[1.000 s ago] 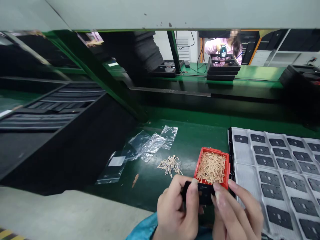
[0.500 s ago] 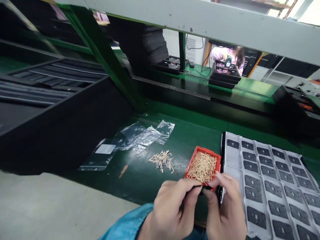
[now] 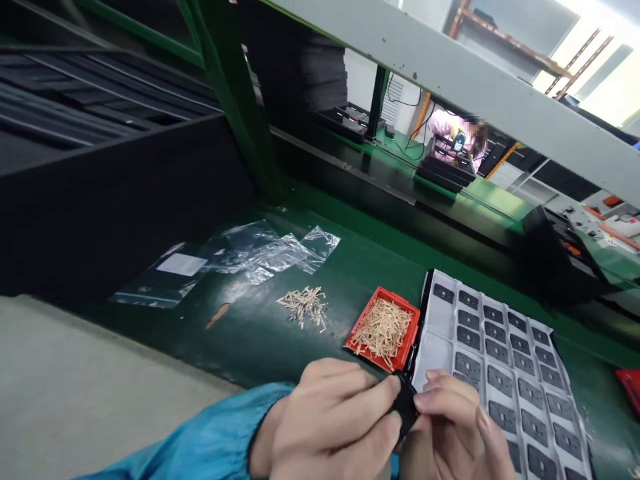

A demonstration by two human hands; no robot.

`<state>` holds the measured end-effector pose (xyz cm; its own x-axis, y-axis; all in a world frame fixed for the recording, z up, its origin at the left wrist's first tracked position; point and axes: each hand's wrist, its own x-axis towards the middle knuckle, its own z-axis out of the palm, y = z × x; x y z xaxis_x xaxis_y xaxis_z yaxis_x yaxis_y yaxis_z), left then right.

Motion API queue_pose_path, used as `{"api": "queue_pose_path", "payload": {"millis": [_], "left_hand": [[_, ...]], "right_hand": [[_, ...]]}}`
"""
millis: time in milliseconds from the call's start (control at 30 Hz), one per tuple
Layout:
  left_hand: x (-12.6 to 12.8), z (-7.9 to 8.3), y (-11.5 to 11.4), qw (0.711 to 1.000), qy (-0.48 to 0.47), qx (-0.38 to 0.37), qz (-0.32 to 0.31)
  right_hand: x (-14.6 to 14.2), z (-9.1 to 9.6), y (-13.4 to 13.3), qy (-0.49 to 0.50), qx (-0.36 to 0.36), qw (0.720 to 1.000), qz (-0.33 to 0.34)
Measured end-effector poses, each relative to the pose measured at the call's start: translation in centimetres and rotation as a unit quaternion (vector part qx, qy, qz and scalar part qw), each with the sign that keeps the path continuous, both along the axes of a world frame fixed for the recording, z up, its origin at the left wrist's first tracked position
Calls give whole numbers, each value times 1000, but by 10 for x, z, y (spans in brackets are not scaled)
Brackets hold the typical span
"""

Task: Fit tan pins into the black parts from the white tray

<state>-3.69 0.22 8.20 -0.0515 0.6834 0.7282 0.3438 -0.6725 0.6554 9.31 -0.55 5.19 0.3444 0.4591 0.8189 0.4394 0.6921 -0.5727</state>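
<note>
Between my two hands is a small flat black plastic part (image 3: 404, 408), partly covered by my fingers. My left hand (image 3: 335, 417) grips its left side, with the fingers curled over it. The fingertips of my right hand (image 3: 457, 420) pinch the part's right edge. Just beyond my hands stands a red bin (image 3: 352, 339) holding many small tan pieces (image 3: 383, 327). To the right lies a pale compartment tray (image 3: 435, 327) with flat dark parts in its pockets. A loose pile of similar tan pieces (image 3: 304, 307) lies left of the bin.
Clear plastic bags (image 3: 280, 252) lie on the green bench (image 3: 260, 327). A large black box (image 3: 125, 193) stands at left, beside a green post (image 3: 235, 100). A grey beam (image 3: 425, 67) crosses above. Across the bench, a person in pink (image 3: 443, 123) holds a handheld device over black trays.
The black part has been turned, so its broad face shows more. My hands have shifted slightly lower, and the camera view has tilted and swung to the right.
</note>
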Motion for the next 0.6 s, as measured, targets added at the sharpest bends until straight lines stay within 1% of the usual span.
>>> {"api": "queue_pose_path", "payload": {"millis": [67, 167, 233, 333, 433, 500, 567, 600], "left_hand": [[6, 0, -5, 999, -26, -26, 17], [10, -2, -7, 999, -37, -28, 28], [11, -3, -7, 998, -33, -26, 38], [11, -4, -6, 998, -22, -32, 39], [11, -5, -7, 998, -25, -38, 37], [12, -6, -8, 999, -13, -32, 38], [15, -7, -8, 998, -1, -31, 47], [16, -7, -8, 998, 3, -30, 51]], "right_hand": [[5, 5, -4, -54, -16, 998, -14], [12, 12, -8, -140, -58, 988, -17], [14, 13, -8, -162, -62, 985, -20], [14, 7, -4, -147, -18, 988, -50], [15, -4, 1, -113, 55, 984, -128], [18, -10, 2, -151, 90, 972, -159], [20, -15, 3, -202, 98, 962, -157], [22, -17, 2, -212, 100, 960, -156]]}}
